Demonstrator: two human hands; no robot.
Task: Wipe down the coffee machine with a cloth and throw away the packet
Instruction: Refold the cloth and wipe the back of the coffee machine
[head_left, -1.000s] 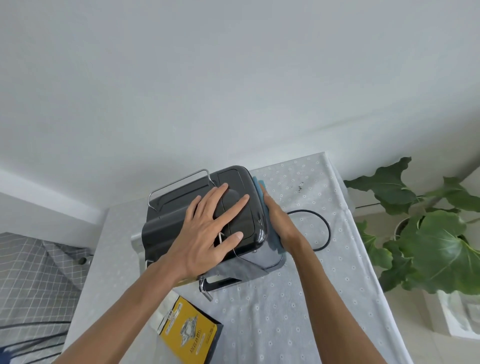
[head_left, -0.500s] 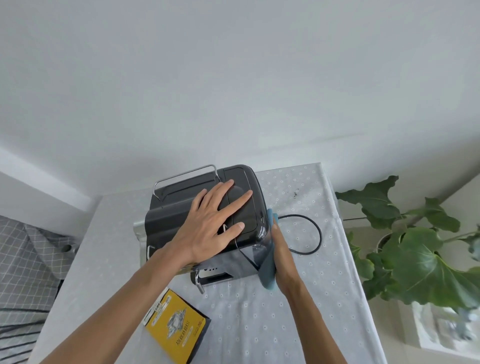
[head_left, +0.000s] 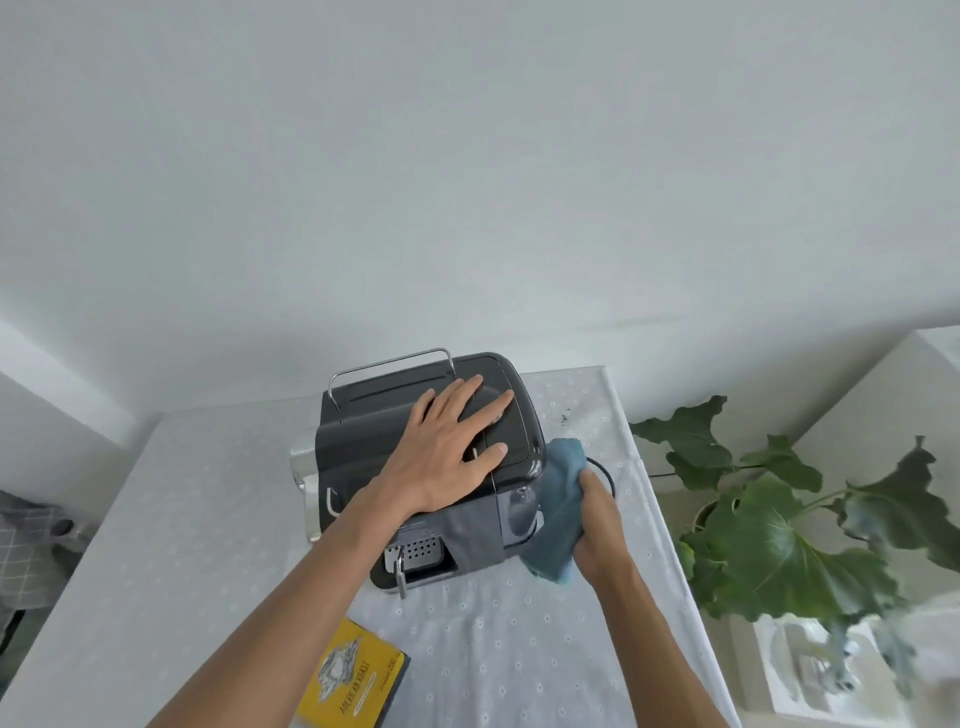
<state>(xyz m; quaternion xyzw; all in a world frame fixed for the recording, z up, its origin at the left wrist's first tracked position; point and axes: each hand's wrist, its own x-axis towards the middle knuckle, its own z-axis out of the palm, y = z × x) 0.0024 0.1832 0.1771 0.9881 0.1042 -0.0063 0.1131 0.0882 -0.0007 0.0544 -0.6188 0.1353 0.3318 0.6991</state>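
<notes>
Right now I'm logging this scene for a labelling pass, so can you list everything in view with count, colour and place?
coffee machine: one, dark grey with a metal rail, middle of the table.
cloth: one, blue, pressed against the machine's right side.
packet: one, yellow and black, lying flat on the table's near edge.
power cord: one, black, looped on the table behind the cloth.
tablecloth: one, pale grey with small dots, covering the table.
plant: one, large green leaves, right of the table.
wall: white, behind the table.
left hand: flat, open on the machine's top.
right hand: gripping the cloth.
</notes>
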